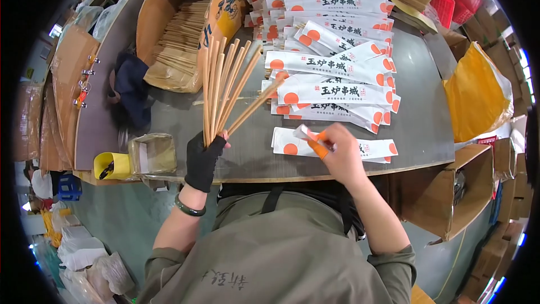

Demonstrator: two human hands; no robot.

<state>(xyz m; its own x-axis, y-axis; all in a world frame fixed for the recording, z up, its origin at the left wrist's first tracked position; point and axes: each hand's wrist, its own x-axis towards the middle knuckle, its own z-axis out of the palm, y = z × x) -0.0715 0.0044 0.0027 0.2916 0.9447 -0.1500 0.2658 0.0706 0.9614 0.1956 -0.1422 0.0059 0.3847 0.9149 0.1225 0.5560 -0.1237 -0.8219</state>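
My left hand (203, 160), in a black glove, is closed around the lower ends of several wooden chopsticks (220, 87), which fan upward over the table. One chopstick leans away to the right, its tip near the pile of white paper chopstick sleeves (337, 62) with orange dots. At the table's front, my right hand (340, 155) is pinched on the white end of a paper sleeve (304, 132). Orange covers show on its fingers. Under that hand lies a small stack of sleeves (379, 149), partly hidden by it.
An open cardboard box (163, 0) of loose chopsticks stands at the back left. Dark cloth (132, 90), a yellow container (112, 165) and a clear plastic-taped box (153, 155) sit at the left. A yellow sack (478, 95) and an open carton (444, 197) flank the right edge.
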